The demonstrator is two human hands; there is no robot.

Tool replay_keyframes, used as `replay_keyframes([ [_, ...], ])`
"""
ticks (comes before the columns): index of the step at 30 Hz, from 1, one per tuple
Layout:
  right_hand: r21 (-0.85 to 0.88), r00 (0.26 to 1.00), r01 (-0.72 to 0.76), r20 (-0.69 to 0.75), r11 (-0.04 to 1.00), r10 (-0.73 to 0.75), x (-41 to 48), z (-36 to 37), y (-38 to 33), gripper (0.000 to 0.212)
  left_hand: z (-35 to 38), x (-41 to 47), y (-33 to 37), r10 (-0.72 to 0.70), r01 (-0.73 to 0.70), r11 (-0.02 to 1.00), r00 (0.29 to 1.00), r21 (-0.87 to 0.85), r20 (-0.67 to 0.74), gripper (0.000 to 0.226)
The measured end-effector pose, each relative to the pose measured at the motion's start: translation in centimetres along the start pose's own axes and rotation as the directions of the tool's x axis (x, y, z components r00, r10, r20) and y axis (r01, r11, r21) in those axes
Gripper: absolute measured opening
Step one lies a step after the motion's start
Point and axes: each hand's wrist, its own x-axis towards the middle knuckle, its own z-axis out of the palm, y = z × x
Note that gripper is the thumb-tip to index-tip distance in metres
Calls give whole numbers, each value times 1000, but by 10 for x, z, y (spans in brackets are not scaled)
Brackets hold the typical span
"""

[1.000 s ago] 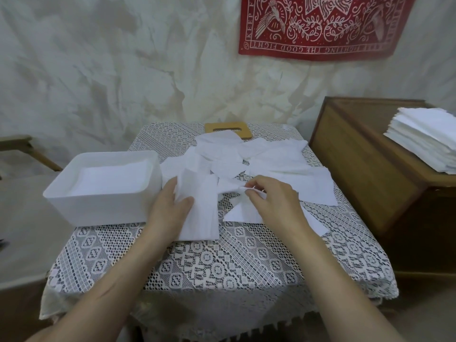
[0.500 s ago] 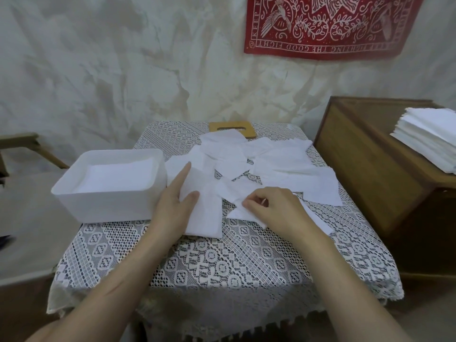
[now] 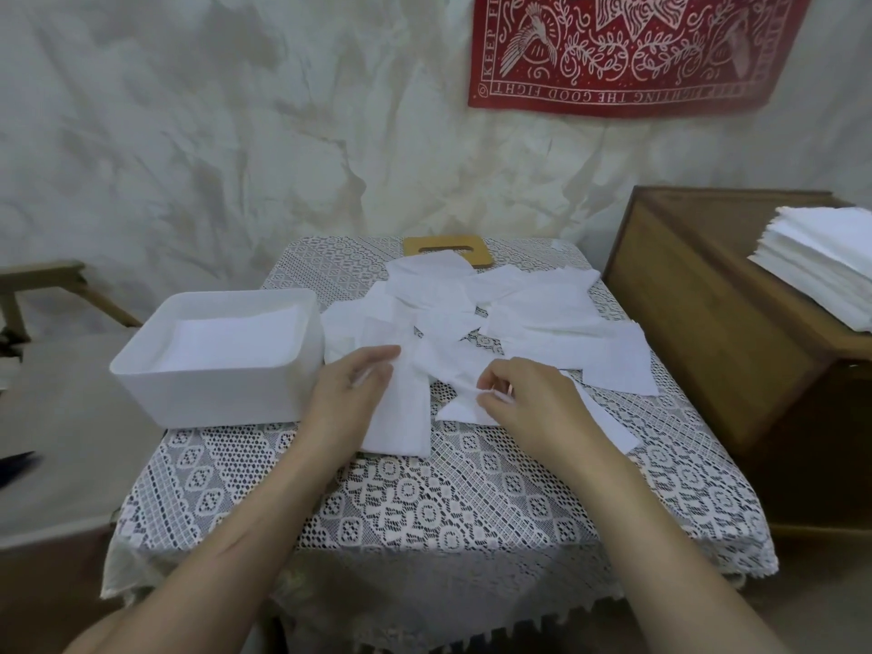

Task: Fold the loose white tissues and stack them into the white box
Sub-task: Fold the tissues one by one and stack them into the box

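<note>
Left hand (image 3: 351, 394) lies on the near left edge of a folded tissue (image 3: 406, 417), a long strip that runs toward the person. Its fingers are curled, and a white sliver shows between thumb and forefinger, so it pinches that edge. The box (image 3: 226, 403) stands just beside this hand, on its left, at the table's left edge, and already holds flat tissues (image 3: 231, 339) inside.

Right hand (image 3: 528, 398) is close by on the right, apart from the left one, with the strip between them. Its thumb and fingertips pinch the crumpled corner of another tissue (image 3: 460, 410), which spreads out flat under the palm.

Beyond both hands, loose tissues (image 3: 533, 309) lie scattered and overlapping across the middle and far right of the lace cloth (image 3: 424, 507). A wooden board (image 3: 448, 245) peeks out at the far edge, partly under them.

To the right stands a wooden cabinet (image 3: 708, 332) bearing a stack of tissues (image 3: 825, 262). A red hanging (image 3: 623, 49) is on the wall.
</note>
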Motion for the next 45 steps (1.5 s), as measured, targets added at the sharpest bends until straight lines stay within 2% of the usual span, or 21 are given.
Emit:
replay_keyframes([
  [5,-39,989,136,-53,990,-138,3,8,-8,11,0,1,3,-27,27,999,1000,-17,5,38],
  [13,-48,946,276,-163,960,-280,-2,13,-3,7,0,5,4,-37,37,998,999,-41,-6,29],
  [18,-75,956,270,-98,960,-277,-6,16,0,12,3,5,5,-87,87,993,996,-85,6,11],
  [21,-44,971,208,-107,977,-212,-8,12,3,18,2,6,2,-101,100,987,995,-123,-1,11],
  [25,72,992,-74,-96,995,81,-8,-1,11,19,0,5,3,-81,71,987,995,-146,-60,11],
  [29,222,974,-215,-17,951,224,-6,-5,12,42,-1,3,4,-84,67,979,993,-193,-79,5],
  [31,330,971,-236,32,914,239,-6,-6,6,53,1,3,5,-85,67,978,993,-198,-85,5],
  [33,465,971,-229,52,855,233,-3,-7,2,52,1,2,6,-77,56,975,993,-213,-92,5],
  [39,764,971,-150,-5,628,237,1,-11,-2,9,0,2,7,-28,2,975,993,-222,-115,8],
  [42,812,948,-104,-95,574,305,4,-17,1,11,3,3,10,-14,-16,974,991,-227,-130,10],
  [45,835,943,-132,-61,534,329,4,-19,2,17,6,1,12,7,-35,974,992,-224,-127,10],
])
